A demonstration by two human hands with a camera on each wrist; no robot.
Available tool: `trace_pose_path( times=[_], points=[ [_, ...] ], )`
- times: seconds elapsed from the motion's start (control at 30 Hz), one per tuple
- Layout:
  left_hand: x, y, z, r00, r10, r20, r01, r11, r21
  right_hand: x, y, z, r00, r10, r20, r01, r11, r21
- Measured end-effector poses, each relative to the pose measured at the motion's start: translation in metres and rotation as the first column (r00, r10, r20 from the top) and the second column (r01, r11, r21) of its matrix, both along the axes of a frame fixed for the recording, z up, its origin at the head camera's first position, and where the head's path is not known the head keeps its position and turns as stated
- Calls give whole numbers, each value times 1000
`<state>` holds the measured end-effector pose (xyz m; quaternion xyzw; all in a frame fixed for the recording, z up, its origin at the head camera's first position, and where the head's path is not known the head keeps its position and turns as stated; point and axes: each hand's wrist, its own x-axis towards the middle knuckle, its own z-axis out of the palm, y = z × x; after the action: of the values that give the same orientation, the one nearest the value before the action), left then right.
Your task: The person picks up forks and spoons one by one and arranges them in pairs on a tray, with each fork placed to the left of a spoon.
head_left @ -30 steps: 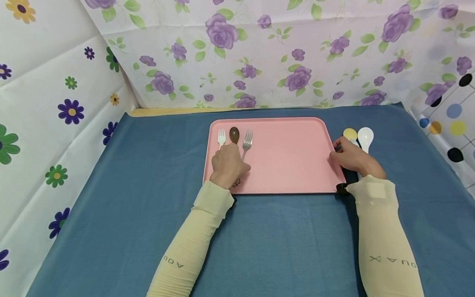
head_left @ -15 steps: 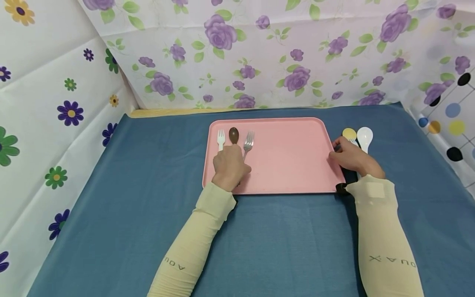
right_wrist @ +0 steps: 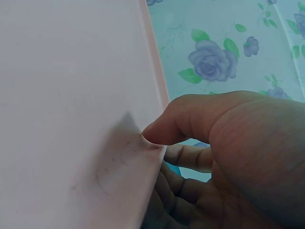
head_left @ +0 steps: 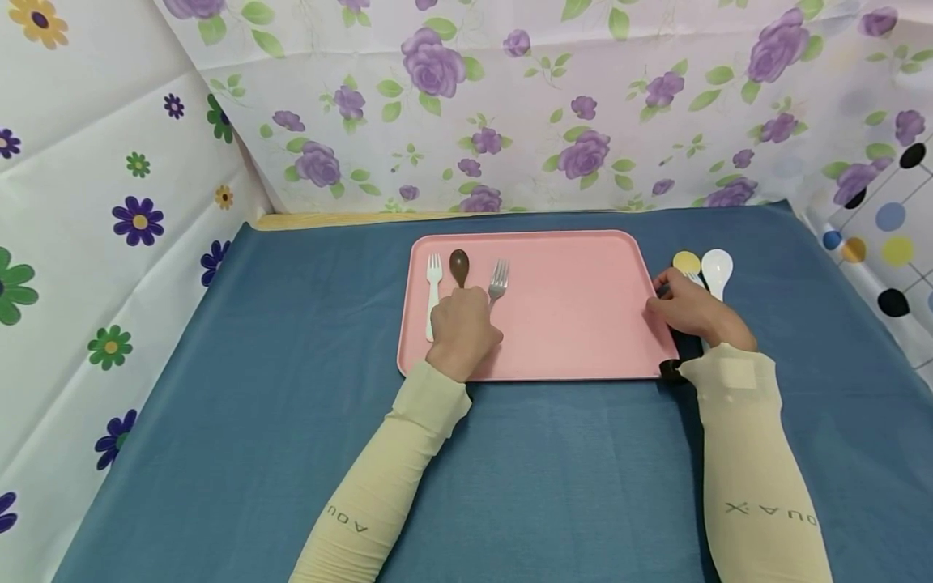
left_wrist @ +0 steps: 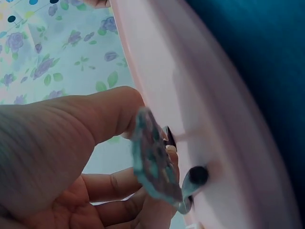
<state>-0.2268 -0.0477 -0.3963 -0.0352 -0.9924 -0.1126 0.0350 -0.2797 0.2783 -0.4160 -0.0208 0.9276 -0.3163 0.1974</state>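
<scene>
The left hand (head_left: 464, 332) pinches the metal fork (head_left: 499, 279) over the pink tray (head_left: 576, 308); the right hand (head_left: 692, 310) pinches the tray's right edge. Slightly farther back, a white fork (head_left: 433, 279) and brown spoon (head_left: 459, 265) lie on the tray, a white spoon (head_left: 717, 270) near its right side.

– Any lettering near the right hand (head_left: 688, 306)?
– Yes, behind it, along the forearm of the right sleeve (head_left: 751, 445): dark letters (head_left: 768, 510), seemingly X, A, U and a round one, O or Q, at the edge
– And behind the left hand (head_left: 463, 330)?
– A shorter dark print (head_left: 346, 517) on the left sleeve (head_left: 382, 470), roughly A, O or Q, U
– A whole word, then?
– Can't tell; both runs curve out of sight round the forearms
</scene>
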Motion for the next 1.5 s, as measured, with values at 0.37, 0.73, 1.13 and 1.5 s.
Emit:
trace_pose_path(
  times=[0.37, 0.73, 1.13, 1.5],
  points=[
    [4, 11, -4, 1000, -24, -8, 24, 1000, -2, 1, -1, 1, 1000, -4, -2, 4, 1000, 8],
    [5, 14, -7, 1000, -9, -14, 10, 999, 45, 0, -2, 0, 1000, -9, 0, 9, 1000, 13],
    [6, 15, -12, 998, -11, -66, 18, 994, 111, 1, -2, 0, 1000, -13, 2, 13, 1000, 13],
    [6, 15, -13, 994, 7, -106, 7, 991, 134, 1, -1, 0, 1000, 2, -23, -2, 1000, 22]
  ],
)
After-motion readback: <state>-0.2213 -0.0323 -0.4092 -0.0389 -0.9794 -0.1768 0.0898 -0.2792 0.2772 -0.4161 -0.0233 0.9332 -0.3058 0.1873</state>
